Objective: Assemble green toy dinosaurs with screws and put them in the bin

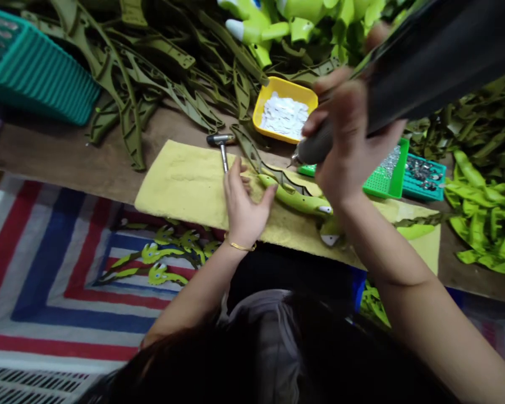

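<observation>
My right hand (349,134) is wrapped round a large black electric screwdriver (429,67), whose bit points down to the left. Under the bit lies a lime-green curved plastic part (298,197) with a white patch near its right end, beside a dark olive strip (252,147). At the green part's left end is my left hand (247,210), thumb and fingers apart; I cannot tell whether the thumb touches the part. A small hammer (223,147) lies just beyond the left fingers. All this is on a yellow cloth (180,179).
A yellow tray (263,126) holds white pieces; a green tray (399,174) and a teal tray (435,191) hold small metal parts. Olive strips (126,84) and lime parts (480,224) are heaped around. A striped bag (59,269) below the bench holds assembled pieces.
</observation>
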A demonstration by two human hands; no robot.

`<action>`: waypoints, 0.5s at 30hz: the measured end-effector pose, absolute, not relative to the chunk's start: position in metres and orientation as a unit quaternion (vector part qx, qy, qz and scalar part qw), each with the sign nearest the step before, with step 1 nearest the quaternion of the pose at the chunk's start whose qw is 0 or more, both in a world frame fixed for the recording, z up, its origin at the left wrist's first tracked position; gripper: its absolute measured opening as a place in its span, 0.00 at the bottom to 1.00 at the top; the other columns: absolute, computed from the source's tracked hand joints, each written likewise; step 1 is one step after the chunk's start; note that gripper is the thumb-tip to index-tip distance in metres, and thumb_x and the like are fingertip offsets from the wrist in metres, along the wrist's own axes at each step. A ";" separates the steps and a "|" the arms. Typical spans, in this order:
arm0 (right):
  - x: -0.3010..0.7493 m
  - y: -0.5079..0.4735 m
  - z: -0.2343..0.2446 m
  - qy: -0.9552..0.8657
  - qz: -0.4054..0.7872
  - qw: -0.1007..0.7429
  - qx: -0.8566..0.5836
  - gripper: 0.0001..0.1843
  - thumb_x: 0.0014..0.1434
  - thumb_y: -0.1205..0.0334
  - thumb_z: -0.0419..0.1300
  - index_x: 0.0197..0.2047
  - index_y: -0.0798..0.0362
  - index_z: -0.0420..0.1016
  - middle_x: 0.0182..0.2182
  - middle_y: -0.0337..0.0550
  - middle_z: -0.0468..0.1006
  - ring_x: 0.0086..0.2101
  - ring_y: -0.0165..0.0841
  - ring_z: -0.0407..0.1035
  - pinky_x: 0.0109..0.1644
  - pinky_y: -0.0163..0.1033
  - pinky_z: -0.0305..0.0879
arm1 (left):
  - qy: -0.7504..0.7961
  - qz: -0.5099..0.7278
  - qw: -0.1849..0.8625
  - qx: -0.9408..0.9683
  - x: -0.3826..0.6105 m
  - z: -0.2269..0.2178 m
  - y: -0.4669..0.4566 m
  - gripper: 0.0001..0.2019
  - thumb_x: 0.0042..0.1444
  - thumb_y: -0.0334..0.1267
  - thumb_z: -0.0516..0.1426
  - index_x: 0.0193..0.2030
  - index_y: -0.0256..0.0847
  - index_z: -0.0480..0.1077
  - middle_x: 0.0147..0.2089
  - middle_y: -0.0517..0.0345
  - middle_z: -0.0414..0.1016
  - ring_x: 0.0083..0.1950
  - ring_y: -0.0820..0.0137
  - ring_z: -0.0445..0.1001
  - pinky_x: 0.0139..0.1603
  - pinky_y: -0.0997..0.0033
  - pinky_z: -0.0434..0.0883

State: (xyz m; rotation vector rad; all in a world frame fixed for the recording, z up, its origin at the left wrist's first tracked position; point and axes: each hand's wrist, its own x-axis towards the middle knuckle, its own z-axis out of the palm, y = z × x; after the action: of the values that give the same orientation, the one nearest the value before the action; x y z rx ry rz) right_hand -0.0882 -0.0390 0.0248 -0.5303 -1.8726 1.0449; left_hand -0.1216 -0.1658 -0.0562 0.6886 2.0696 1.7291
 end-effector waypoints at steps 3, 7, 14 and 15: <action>-0.065 -0.016 0.032 -0.675 0.379 0.597 -0.210 0.30 0.58 0.32 0.51 0.54 0.44 0.59 0.37 0.39 0.70 0.24 0.26 0.68 0.29 0.39 0.70 | 0.736 0.413 0.103 0.526 -0.116 -0.039 -0.155 0.31 0.51 0.40 0.65 0.61 0.37 0.63 0.63 0.39 0.63 0.67 0.48 0.58 0.67 0.49 0.55; -0.016 0.018 0.019 -0.696 0.343 0.550 -0.309 0.29 0.61 0.34 0.49 0.55 0.45 0.59 0.39 0.41 0.73 0.25 0.27 0.69 0.30 0.38 0.69 | 0.649 0.183 0.142 0.725 -0.106 -0.037 -0.117 0.30 0.52 0.47 0.64 0.57 0.31 0.67 0.52 0.38 0.72 0.58 0.47 0.66 0.61 0.48 0.59; 0.032 0.054 0.013 -0.684 0.326 0.557 -0.339 0.30 0.56 0.31 0.54 0.50 0.46 0.62 0.40 0.43 0.76 0.27 0.28 0.69 0.32 0.39 0.69 | 0.628 0.128 0.137 0.756 -0.113 -0.037 -0.108 0.30 0.51 0.52 0.64 0.55 0.31 0.68 0.48 0.38 0.75 0.52 0.50 0.71 0.54 0.55 0.63; 0.033 0.059 0.015 -0.682 0.316 0.564 -0.342 0.29 0.54 0.32 0.56 0.47 0.46 0.62 0.38 0.41 0.76 0.25 0.27 0.68 0.31 0.38 0.68 | 0.628 0.132 0.136 0.755 -0.114 -0.033 -0.113 0.29 0.51 0.51 0.64 0.54 0.32 0.69 0.47 0.39 0.76 0.51 0.49 0.71 0.54 0.54 0.63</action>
State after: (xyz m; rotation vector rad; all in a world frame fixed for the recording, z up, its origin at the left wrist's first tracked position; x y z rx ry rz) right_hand 0.0334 0.0591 0.0147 -0.8049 -1.6055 0.7449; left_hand -0.1137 -0.1132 -0.0328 2.1854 1.8187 0.3829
